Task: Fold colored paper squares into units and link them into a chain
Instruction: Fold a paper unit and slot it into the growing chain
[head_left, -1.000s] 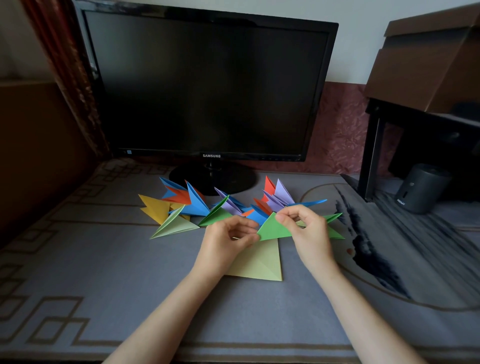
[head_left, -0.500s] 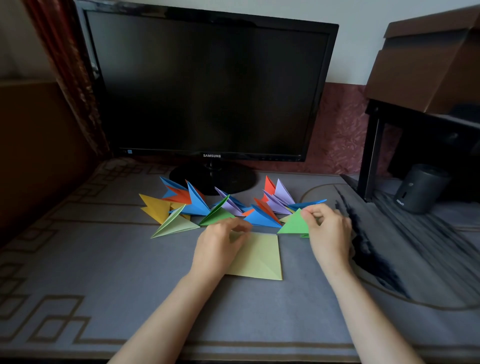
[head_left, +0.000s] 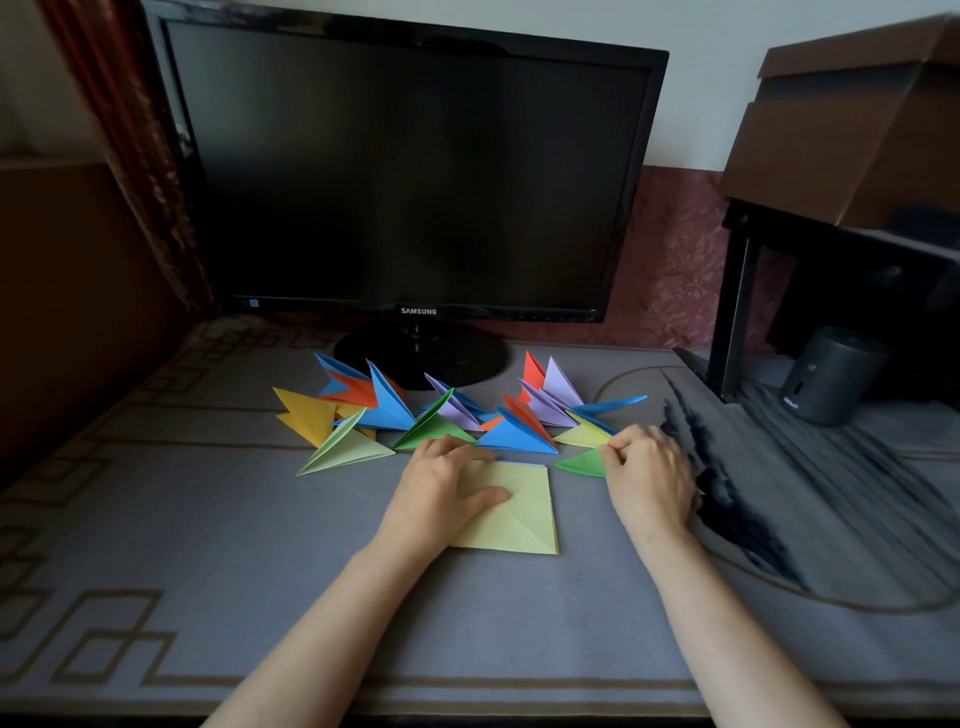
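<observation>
Folded units (head_left: 514, 434) ranged before monitor (head_left: 415, 171); pale green square (head_left: 519, 514) pressed flat by left hand (head_left: 441, 493), fingers (head_left: 470, 451) straight; green unit (head_left: 584, 462) pinched by right hand (head_left: 649, 478).

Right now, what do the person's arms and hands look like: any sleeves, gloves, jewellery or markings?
The left forearm and right forearm are bare to the frame's bottom edge; no sleeve shows. The left hand and right hand are ungloved. No ring, watch, bracelet or marking is visible, though the undersides of wrists and fingers are hidden.
</observation>
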